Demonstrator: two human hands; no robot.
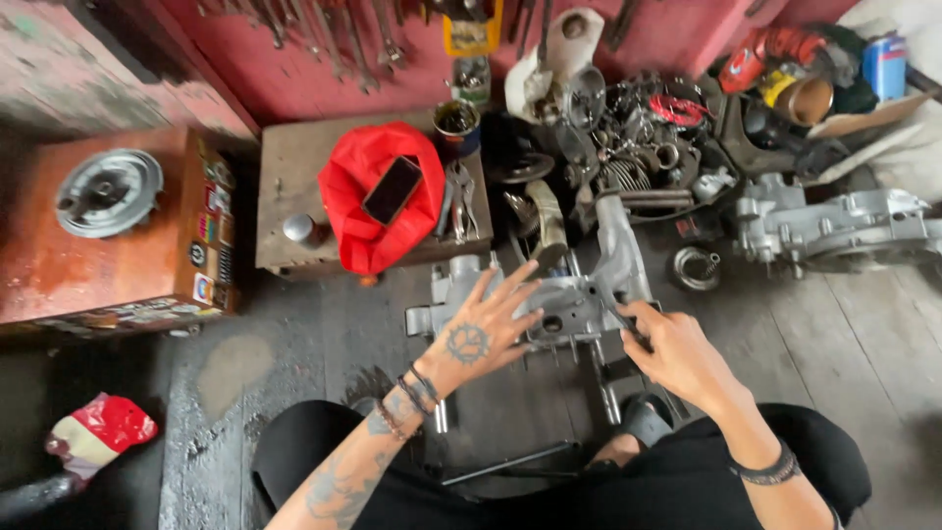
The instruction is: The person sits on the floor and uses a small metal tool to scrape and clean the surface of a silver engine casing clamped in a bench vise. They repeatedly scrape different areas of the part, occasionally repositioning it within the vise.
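Note:
A grey metal engine casing [574,294] lies on the dark wooden floor in front of my knees. My left hand [483,329] rests flat on its left half, fingers spread, holding nothing. Over at the casing's right side, my right hand [667,348] is closed around a thin dark tool [620,319] whose tip points into the casing. Only a short part of the tool shows above my fingers.
A low wooden box [289,186] behind holds a red cloth [378,196] with a phone [392,189] on it. A heap of engine parts [638,137] and a second casing [834,226] lie at back right. An orange box [108,245] stands left. A metal rod [510,463] lies by my legs.

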